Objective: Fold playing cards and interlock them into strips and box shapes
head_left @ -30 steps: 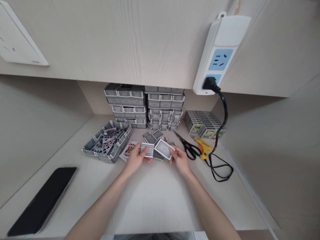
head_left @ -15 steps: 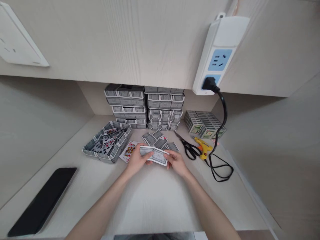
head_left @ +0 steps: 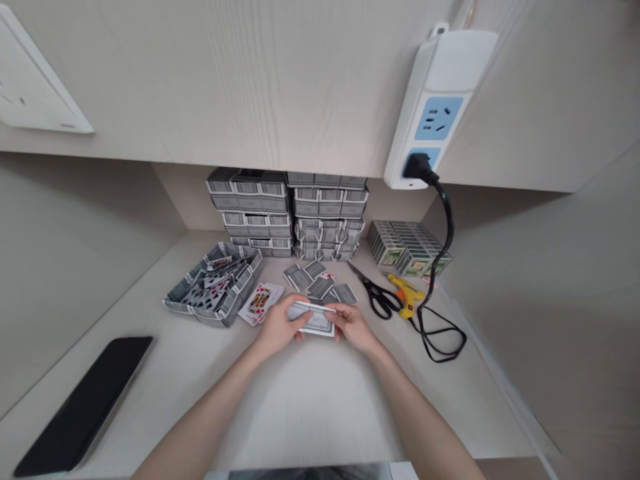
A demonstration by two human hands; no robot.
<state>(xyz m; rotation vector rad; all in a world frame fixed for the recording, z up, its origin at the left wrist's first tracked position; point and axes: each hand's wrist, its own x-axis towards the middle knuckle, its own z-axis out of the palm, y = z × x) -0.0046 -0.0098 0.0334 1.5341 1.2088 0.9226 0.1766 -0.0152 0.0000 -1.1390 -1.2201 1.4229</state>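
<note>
Grey-backed playing cards (head_left: 318,321) are held between my two hands, backs up, above the desk. My left hand (head_left: 281,325) grips their left end, thumb on top. At the right end my right hand (head_left: 350,323) pinches them with thumb and fingers; how many cards are held cannot be made out. Just beyond lie several loose face-down cards (head_left: 321,288). Left of them is a face-up pile with a king of hearts (head_left: 260,301) on top. Farther left, a tray made of folded cards (head_left: 226,315) holds many loose cards.
Stacked card-built boxes (head_left: 253,201) stand at the back, beside a second stack (head_left: 330,230). To the right are card packs (head_left: 411,252), black scissors (head_left: 383,300), a yellow glue gun (head_left: 409,293) and its looping cable. A black phone-like slab (head_left: 85,403) lies left. A power strip (head_left: 440,113) hangs above.
The held cards, earlier spread end to end in a shallow angle, now overlap as one flatter rectangle. My left hand has shifted slightly right, uncovering more of the king pile.
</note>
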